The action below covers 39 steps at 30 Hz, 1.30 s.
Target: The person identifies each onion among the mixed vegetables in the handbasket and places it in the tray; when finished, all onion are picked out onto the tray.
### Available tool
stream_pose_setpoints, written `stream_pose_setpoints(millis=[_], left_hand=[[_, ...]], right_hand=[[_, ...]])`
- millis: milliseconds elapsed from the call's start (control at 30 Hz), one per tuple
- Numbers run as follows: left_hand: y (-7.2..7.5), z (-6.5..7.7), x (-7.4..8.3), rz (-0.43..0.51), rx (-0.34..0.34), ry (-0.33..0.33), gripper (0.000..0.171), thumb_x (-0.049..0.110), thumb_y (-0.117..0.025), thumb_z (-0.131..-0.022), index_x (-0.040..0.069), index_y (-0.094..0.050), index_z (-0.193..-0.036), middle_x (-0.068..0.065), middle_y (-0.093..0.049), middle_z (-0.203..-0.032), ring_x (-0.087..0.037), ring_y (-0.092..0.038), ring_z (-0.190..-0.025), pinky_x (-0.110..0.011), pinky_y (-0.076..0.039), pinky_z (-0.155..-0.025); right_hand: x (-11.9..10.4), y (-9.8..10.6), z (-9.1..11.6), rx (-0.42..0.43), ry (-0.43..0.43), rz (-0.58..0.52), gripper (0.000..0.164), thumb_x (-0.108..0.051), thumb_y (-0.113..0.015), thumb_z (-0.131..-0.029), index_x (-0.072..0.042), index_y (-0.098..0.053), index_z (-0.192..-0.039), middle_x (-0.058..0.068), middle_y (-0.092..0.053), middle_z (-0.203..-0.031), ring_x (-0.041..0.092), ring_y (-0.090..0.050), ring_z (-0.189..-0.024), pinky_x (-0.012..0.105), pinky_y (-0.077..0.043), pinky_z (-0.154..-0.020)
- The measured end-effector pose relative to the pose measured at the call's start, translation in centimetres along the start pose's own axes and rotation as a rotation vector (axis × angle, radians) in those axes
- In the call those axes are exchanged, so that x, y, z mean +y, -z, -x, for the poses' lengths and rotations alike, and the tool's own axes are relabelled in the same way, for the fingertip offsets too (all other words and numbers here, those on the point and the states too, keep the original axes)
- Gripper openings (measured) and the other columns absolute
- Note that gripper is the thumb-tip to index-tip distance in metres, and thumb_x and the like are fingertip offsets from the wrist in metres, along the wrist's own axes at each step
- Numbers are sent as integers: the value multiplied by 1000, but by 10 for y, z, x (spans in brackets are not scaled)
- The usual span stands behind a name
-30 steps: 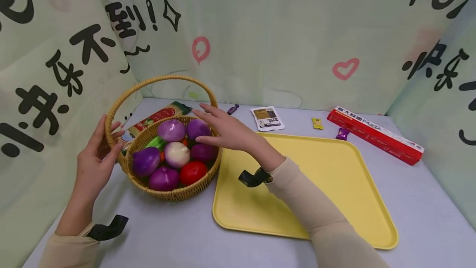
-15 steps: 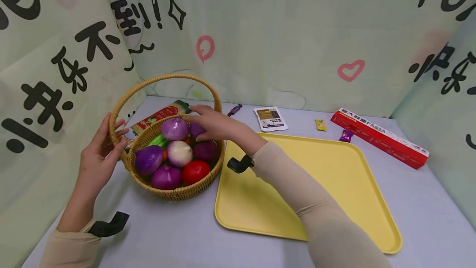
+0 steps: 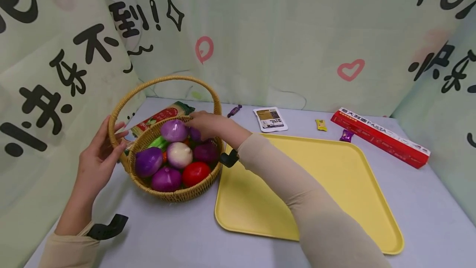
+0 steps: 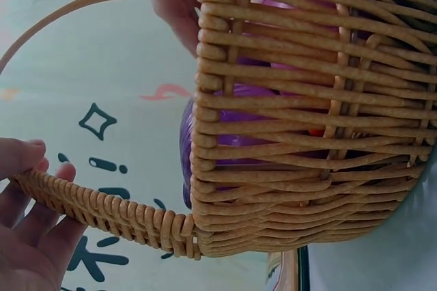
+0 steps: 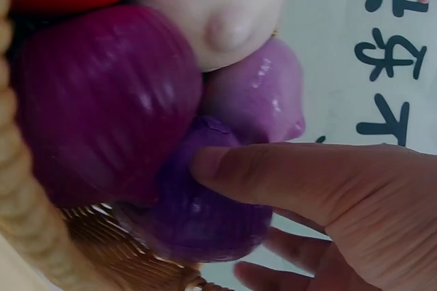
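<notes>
A wicker basket [image 3: 177,195] stands on the left of the table. Its arched handle [image 3: 167,78] is held near the left base by my left hand [image 3: 97,156], thumb on one side and fingers on the other. Inside lie several purple onions [image 3: 166,178], a white onion [image 3: 179,154], a red tomato [image 3: 196,173] and something green [image 3: 159,142]. My right hand [image 3: 212,126] reaches in at the back right. In the right wrist view its thumb presses a dark purple onion [image 5: 212,216], fingers behind it; the head view mostly hides this onion.
A yellow tray [image 3: 297,177] lies right of the basket, under the right forearm. Along the back are a red-and-green packet [image 3: 158,118], a white pouch [image 3: 270,119], a yellow sachet [image 3: 321,125], purple-wrapped sweets [image 3: 346,136] and a long red pasta box [image 3: 379,137].
My right hand has moved left and down into the basket, from spread fingers above the onions to a grip on the back-right purple onion. The left hand keeps holding the handle.
</notes>
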<state>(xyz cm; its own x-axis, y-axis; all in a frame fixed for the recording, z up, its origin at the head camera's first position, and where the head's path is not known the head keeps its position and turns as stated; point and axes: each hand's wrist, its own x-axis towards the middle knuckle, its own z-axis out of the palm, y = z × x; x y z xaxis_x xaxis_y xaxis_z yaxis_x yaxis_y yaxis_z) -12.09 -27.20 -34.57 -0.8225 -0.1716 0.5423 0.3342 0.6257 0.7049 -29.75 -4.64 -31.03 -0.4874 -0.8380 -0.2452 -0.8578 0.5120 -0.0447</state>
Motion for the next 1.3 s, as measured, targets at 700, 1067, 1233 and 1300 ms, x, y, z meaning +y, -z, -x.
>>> stream_pose_setpoints(millis=[700,1067,1233,1300], left_hand=[[-1,1,2,-30,-40,8,74,1,-57,-91,33,-25,-149,17,-50,-138,21,-50,-107,1,-41,-81],[1,0,2,-13,-55,-9,76,-1,-57,-90,30,-22,-150,28,-49,-124,19,-51,-106,2,-40,-83],[0,0,2,-17,-56,-18,77,-2,-58,-89,30,-23,-150,29,-49,-122,17,-51,-106,2,-39,-84],[0,0,2,-18,-58,-14,77,-1,-58,-89,30,-23,-150,29,-49,-122,17,-51,-107,2,-39,-84]], right_hand=[[-1,-11,2,-49,-62,-25,35,-11,-50,-96,-25,-57,-127,11,-51,-126,22,-52,-110,36,-46,-95],[-5,-12,7,-4,-66,13,40,-7,-48,-97,-27,-55,-131,10,-50,-128,25,-52,-114,38,-47,-96],[-6,-11,12,38,-65,35,43,-6,-48,-96,-29,-54,-132,9,-50,-127,26,-50,-112,39,-47,-95],[-6,-9,15,65,-58,44,44,-5,-50,-95,-30,-54,-131,8,-50,-124,25,-50,-110,38,-48,-93]])
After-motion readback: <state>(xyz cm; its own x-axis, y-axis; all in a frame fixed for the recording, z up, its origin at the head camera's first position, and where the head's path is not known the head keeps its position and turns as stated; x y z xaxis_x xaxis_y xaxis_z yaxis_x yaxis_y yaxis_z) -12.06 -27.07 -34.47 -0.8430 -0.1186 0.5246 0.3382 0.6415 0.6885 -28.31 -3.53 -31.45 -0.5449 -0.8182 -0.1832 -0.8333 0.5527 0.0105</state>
